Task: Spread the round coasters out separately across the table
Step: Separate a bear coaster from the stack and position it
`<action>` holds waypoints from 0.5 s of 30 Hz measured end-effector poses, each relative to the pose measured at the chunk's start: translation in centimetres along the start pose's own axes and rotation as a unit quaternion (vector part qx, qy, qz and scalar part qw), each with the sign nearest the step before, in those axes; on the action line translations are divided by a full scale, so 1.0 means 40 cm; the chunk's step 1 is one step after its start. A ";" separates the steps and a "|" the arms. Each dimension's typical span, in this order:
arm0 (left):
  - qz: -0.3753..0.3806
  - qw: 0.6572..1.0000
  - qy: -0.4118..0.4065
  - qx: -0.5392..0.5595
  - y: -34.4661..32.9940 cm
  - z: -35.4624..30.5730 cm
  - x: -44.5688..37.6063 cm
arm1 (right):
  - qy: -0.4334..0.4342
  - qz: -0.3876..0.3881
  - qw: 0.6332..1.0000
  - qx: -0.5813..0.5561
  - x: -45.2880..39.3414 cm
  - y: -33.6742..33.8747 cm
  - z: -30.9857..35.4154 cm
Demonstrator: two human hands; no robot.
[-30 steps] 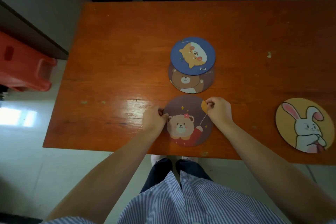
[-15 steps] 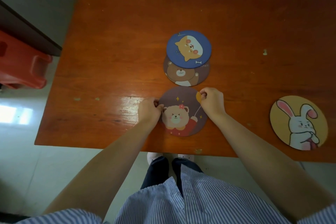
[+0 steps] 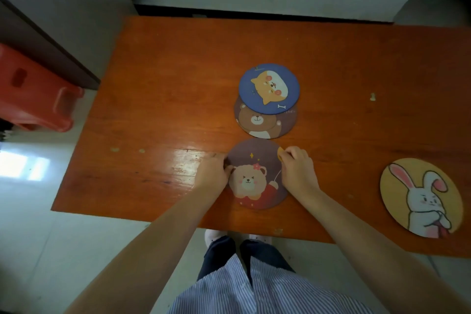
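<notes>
A brown round coaster with a bear in red (image 3: 254,176) lies near the table's front edge. My left hand (image 3: 212,173) pinches its left rim and my right hand (image 3: 297,171) pinches its upper right rim. Just behind it, a blue coaster with an orange dog (image 3: 269,89) lies on top of a brown bear coaster (image 3: 265,123), covering its far half. A yellow coaster with a white rabbit (image 3: 420,197) lies alone at the front right.
The orange wooden table (image 3: 165,109) has its front edge close behind my hands. A red plastic stool (image 3: 33,94) stands on the floor to the left. A grey cabinet and wall run behind the table.
The view has tilted so the table sits lower in frame. Both hands stay on the red-bear coaster, which keeps its place just in front of the stacked pair.
</notes>
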State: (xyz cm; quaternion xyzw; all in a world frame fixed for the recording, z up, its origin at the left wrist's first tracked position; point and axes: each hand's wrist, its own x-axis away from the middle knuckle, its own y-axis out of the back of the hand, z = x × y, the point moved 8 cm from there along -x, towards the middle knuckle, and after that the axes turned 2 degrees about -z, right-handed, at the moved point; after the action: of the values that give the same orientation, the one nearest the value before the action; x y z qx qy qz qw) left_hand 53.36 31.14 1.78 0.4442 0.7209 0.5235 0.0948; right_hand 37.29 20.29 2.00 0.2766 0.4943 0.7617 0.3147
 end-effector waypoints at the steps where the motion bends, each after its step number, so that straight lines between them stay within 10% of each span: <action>1: 0.002 1.000 -0.008 -0.011 0.001 -0.003 0.001 | -0.001 0.010 1.000 0.020 -0.002 -0.001 0.000; 15: -0.057 0.981 0.024 -0.182 0.159 0.251 -0.049 | -0.041 0.042 0.993 0.100 -0.319 0.029 0.117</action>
State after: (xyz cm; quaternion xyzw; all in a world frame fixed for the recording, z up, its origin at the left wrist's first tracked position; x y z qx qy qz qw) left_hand 64.00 36.80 2.11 0.3654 0.6393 0.6503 0.1867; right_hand 48.77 13.03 3.35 0.3582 0.5423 0.7090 0.2735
